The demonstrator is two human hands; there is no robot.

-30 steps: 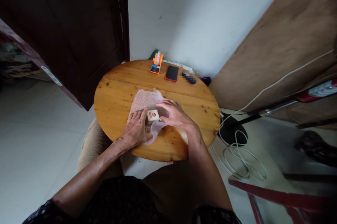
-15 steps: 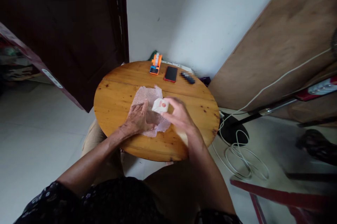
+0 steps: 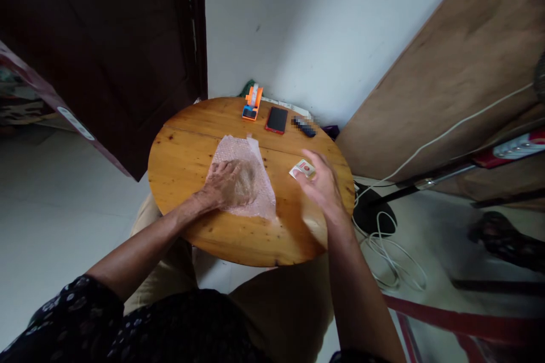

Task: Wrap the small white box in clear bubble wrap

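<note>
Pinkish bubble wrap (image 3: 261, 198) lies spread on the round wooden table (image 3: 179, 153). My left hand (image 3: 222, 182) rests on the left part of the wrap with its fingers spread. On the bare wood to the right sits a small white box with red print (image 3: 303, 168). My right hand (image 3: 319, 181) is beside this box, thumb and fingers apart around its right side, and the thumb overlaps its near edge. Whether the thumb touches the box cannot be made out.
Along the table's far side are an orange and blue tape dispenser (image 3: 252, 103), a phone with a red edge (image 3: 277, 120) and a dark object (image 3: 304, 126), partly pixelated. A white wall (image 3: 298, 22) rises behind. White cable (image 3: 394, 261) coils on the floor at right.
The white box has moved right, from over the bubble wrap onto the table, along with my right hand, whose fingers have opened. The bubble wrap lies flatter, and my left hand has shifted slightly left.
</note>
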